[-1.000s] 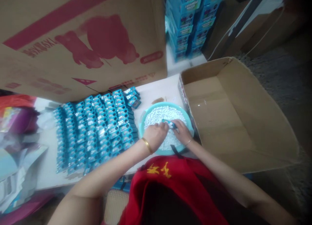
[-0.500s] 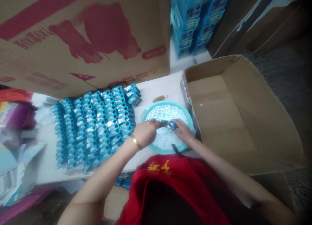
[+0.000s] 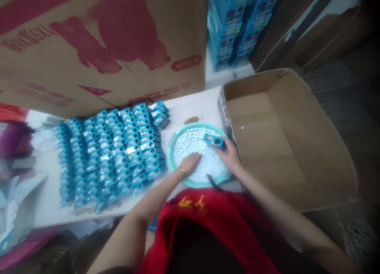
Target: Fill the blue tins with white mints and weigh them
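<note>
A turquoise bowl (image 3: 173, 169) full of small white pellets (image 3: 191, 145) stands on the white table in front of me. My right hand (image 3: 228, 153) is closed around a small blue box (image 3: 213, 140), held over the bowl's right side. My left hand (image 3: 190, 162) reaches down into the pellets, its fingers curled among them; whether it has any in its grip is hidden. Left of the bowl lie several rows of identical small blue boxes (image 3: 109, 151).
A large open cardboard carton (image 3: 285, 135) lies on its side to the right of the bowl. A big carton with red print (image 3: 97, 48) stands behind the rows. Stacked blue packages (image 3: 234, 25) rise at the back. Crumpled bags (image 3: 14, 179) lie at the far left.
My hands have come apart: the right one has lifted the small blue box up and to the right, and the left one has dropped into the white pellets.
</note>
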`<state>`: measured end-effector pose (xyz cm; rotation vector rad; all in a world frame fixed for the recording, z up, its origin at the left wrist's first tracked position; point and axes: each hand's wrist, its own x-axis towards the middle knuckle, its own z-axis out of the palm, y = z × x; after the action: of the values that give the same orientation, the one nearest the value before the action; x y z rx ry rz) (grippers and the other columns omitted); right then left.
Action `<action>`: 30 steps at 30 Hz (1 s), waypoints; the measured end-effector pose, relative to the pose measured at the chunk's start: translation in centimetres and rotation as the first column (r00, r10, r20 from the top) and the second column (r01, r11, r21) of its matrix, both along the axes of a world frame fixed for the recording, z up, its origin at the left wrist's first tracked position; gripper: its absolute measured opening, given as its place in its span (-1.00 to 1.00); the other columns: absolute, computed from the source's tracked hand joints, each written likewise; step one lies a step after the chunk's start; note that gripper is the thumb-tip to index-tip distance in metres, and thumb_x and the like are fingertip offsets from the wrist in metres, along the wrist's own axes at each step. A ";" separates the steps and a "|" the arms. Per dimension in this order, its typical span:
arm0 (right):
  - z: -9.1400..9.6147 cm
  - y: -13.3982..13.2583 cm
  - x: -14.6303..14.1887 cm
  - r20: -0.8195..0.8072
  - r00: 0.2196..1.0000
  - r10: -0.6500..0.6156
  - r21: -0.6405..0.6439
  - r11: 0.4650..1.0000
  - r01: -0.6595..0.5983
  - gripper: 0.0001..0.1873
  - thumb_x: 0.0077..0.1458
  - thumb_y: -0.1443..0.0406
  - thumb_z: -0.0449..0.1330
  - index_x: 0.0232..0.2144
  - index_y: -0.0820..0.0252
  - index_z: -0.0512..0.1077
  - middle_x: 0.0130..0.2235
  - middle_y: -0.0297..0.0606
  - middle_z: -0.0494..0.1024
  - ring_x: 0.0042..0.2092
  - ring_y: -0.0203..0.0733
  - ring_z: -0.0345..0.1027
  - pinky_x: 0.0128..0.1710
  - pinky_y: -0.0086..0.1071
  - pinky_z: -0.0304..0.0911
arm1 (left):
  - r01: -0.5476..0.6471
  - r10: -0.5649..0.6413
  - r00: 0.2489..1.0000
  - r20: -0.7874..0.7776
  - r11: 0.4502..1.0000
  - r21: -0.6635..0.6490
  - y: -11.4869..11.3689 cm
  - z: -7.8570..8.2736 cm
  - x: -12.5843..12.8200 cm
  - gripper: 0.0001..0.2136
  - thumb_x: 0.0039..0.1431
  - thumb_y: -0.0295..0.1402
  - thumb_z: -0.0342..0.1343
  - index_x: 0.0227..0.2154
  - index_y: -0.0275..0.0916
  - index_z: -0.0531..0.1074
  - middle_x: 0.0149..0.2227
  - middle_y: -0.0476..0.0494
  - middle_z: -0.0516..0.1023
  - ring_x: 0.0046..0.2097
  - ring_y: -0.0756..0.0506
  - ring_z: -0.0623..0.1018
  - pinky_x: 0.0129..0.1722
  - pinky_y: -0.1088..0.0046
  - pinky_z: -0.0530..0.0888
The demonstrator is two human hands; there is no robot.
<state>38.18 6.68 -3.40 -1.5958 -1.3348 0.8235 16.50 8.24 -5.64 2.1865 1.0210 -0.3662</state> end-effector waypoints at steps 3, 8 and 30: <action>-0.6 -0.1 0.2 -0.047 0.999 -0.017 -0.033 0.999 0.015 -0.58 0.06 0.16 0.21 -0.02 0.09 0.31 -0.06 -0.18 0.45 -0.03 -0.05 0.35 0.02 -0.12 0.25 | -0.098 0.114 0.986 0.123 0.987 -0.125 -1.6 -0.2 0.2 -0.60 0.10 -0.57 -0.07 0.03 -0.28 0.26 -0.05 -0.22 0.41 -0.04 -0.11 0.41 0.01 0.32 0.35; -1.1 -0.1 0.4 -0.074 0.996 -0.054 -0.060 0.997 0.050 -0.56 0.02 0.17 0.23 -0.03 0.12 0.31 -0.08 -0.17 0.45 -0.04 -0.04 0.35 0.00 -0.11 0.26 | -0.173 0.287 0.923 0.256 0.905 -0.389 -1.6 1.1 -0.1 -0.59 0.00 -0.51 0.03 -0.02 -0.29 0.31 -0.22 -0.10 0.47 -0.26 -0.05 0.43 -0.15 0.38 0.41; -1.0 -1.3 -2.6 0.125 0.952 0.278 0.085 0.953 -0.289 -0.49 0.01 0.50 0.01 0.03 0.12 0.26 -0.05 -0.11 0.37 0.04 -0.02 0.24 0.08 0.00 0.23 | 0.198 -0.128 0.925 -0.357 0.966 0.168 4.5 19.5 5.3 -0.62 0.20 -0.57 -0.18 0.08 -0.28 0.19 -0.09 -0.32 0.39 -0.25 -0.17 0.55 -0.37 0.33 0.45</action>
<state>35.58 5.33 -4.35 -1.4060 -1.6883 0.8305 21.81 12.70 13.87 2.4558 1.0999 -0.7757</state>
